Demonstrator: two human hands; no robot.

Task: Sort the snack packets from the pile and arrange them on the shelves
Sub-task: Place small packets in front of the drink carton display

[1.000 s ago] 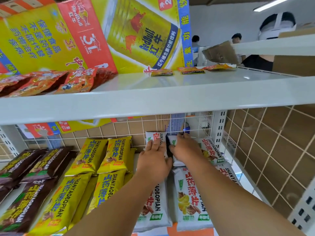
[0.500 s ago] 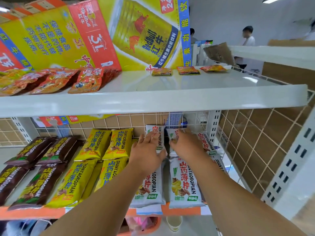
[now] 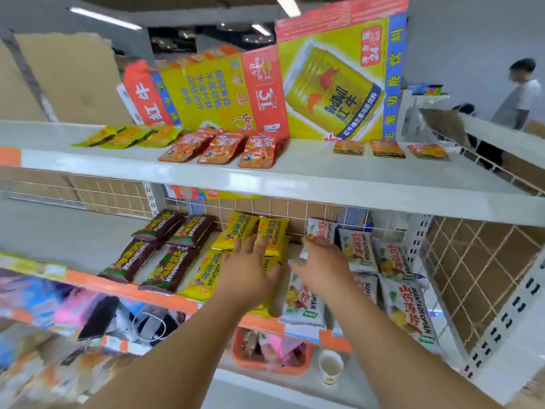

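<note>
Both hands reach palm-down into the middle shelf (image 3: pixel 97 280). The left hand (image 3: pixel 250 270) lies flat with its fingers spread on the yellow packets (image 3: pixel 269 231) and grips nothing. The right hand (image 3: pixel 321 267) is stretched out just beside it, fingers extended over the white packets (image 3: pixel 398 276). Its fingertips (image 3: pixel 312 241) reach the rearmost white packet near the back grid; blur hides whether they press on it.

On this shelf the packets lie in rows from back to front edge: brown packets (image 3: pixel 165 252) toward the left, yellow in the middle, white toward the right end.

The upper shelf (image 3: pixel 324 184) carries green packets (image 3: pixel 129 137) at its left, red packets (image 3: pixel 224 149) in the middle and three small orange packets (image 3: pixel 383 149) toward the right, with Red Bull cartons (image 3: pixel 339 84) standing at its back edge.
</note>
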